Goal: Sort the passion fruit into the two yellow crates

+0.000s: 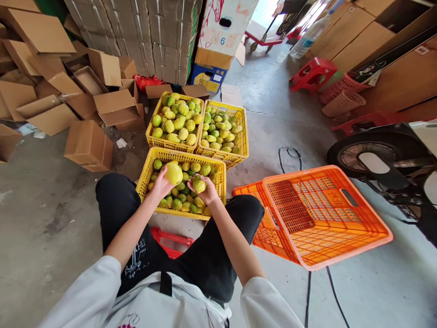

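I sit on a low red stool (pixel 170 241) facing a yellow crate (pixel 150 171) filled with green-yellow fruits. My left hand (pixel 160 184) is closed round a large yellow fruit (pixel 174 173) held above the crate. My right hand (pixel 206 191) grips a smaller green-yellow fruit (pixel 199 185) beside it. Both hands hover over the pile of fruit in this nearest crate.
Two more yellow crates (pixel 160 136) (pixel 242 132) of fruit stand behind the first. An empty orange crate (pixel 341 237) lies tilted on another at my right. Cardboard boxes (pixel 88 146) are heaped at the left. A scooter wheel (pixel 362 157), red stools and cables are at the right.
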Tool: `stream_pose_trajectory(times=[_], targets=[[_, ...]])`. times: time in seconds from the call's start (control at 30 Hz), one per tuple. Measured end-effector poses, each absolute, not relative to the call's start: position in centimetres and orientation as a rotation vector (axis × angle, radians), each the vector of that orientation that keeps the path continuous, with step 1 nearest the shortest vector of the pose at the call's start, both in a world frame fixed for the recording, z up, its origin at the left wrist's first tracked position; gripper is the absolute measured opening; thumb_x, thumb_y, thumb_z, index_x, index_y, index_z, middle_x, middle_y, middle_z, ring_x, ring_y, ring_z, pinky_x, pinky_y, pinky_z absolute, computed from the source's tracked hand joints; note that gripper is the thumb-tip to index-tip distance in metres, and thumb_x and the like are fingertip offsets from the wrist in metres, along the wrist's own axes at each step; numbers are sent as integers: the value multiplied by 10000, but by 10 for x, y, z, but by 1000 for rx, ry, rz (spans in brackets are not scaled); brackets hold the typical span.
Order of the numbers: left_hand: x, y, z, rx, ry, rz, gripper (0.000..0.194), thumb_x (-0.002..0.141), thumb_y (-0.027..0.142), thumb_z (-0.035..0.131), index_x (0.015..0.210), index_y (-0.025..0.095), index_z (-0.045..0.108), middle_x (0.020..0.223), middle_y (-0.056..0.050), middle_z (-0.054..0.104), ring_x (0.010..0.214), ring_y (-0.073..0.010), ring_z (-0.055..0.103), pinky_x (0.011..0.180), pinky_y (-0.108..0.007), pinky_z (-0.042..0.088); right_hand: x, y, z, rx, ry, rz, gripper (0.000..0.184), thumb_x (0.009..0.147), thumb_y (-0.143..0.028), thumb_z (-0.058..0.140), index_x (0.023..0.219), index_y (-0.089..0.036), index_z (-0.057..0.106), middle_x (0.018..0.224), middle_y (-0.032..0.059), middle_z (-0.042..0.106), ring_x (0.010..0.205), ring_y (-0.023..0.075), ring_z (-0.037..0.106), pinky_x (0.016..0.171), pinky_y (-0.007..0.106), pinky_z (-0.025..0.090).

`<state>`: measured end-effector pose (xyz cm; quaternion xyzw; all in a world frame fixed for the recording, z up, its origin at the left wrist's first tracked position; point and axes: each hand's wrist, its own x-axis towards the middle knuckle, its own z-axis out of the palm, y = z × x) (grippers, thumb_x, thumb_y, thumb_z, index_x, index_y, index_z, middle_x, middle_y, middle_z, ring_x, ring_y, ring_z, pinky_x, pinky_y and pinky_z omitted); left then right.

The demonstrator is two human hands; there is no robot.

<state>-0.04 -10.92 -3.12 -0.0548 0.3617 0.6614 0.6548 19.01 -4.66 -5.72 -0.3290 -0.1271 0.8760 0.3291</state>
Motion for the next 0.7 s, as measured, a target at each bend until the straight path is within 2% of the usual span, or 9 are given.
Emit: stream_pose_trajectory(times=[0.1, 0.2, 0.27, 0.33, 0.43, 0.57, 0.63, 0.7], targets=[[7, -108, -35, -154, 825, 1479, 350, 849, 379, 696, 1145, 204, 629, 876, -56, 731, 967, -270, 746, 1022, -466, 568, 191, -45, -61, -882, -310, 2324, 180, 776, -238, 721, 915, -226, 609, 855, 28, 727, 832, 214, 738, 778, 368, 661], [13, -108, -36, -112, 789, 1459, 351, 822, 329, 694, 1140, 189, 637, 913, -71, 737, 996, -283, 745, 1034, -484, 562, 191, -44, -60, -869, -327, 2319, 140, 811, -232, 684, 918, -244, 595, 778, -9, 691, 664, 158, 678, 615, 274, 631], [14, -108, -35, -102, 772, 1448, 340, 826, 320, 676, 1127, 166, 650, 974, -104, 746, 1031, -287, 738, 1014, -453, 571, 190, -45, -56, -836, -350, 2303, 137, 815, -227, 672, 925, -251, 595, 765, -21, 676, 637, 145, 665, 583, 247, 614], [13, -106, -34, -138, 774, 1458, 306, 853, 340, 651, 1097, 155, 655, 967, -118, 748, 1013, -272, 738, 972, -410, 587, 190, -46, -52, -804, -362, 2274, 143, 811, -226, 673, 932, -251, 601, 784, -19, 683, 662, 143, 678, 614, 242, 620], [8, -106, -33, -218, 796, 1484, 299, 908, 420, 591, 1063, 172, 652, 855, -91, 732, 938, -248, 742, 911, -378, 606, 189, -46, -47, -778, -330, 2230, 152, 810, -278, 663, 951, -243, 618, 839, 12, 717, 784, 191, 725, 728, 324, 658], [2, -109, -33, -238, 761, 1509, 397, 908, 488, 520, 1130, 182, 640, 928, -117, 751, 1047, -315, 732, 951, -482, 589, 188, -45, -45, -729, -274, 2224, 290, 754, -283, 613, 1039, -237, 631, 987, 80, 762, 1096, 316, 721, 900, 545, 638], [0, -112, -34, -225, 721, 1515, 403, 885, 422, 505, 1191, 189, 625, 1019, -129, 760, 1146, -353, 704, 987, -544, 561, 187, -44, -45, -723, -277, 2221, 323, 744, -260, 609, 1065, -232, 638, 1043, 96, 767, 1187, 334, 691, 935, 576, 623], [0, -114, -34, -209, 693, 1503, 411, 871, 357, 498, 1226, 186, 613, 1071, -138, 758, 1197, -365, 684, 997, -561, 550, 186, -44, -46, -734, -298, 2202, 291, 777, -268, 630, 1064, -222, 651, 1054, 101, 768, 1197, 329, 690, 939, 551, 631]])
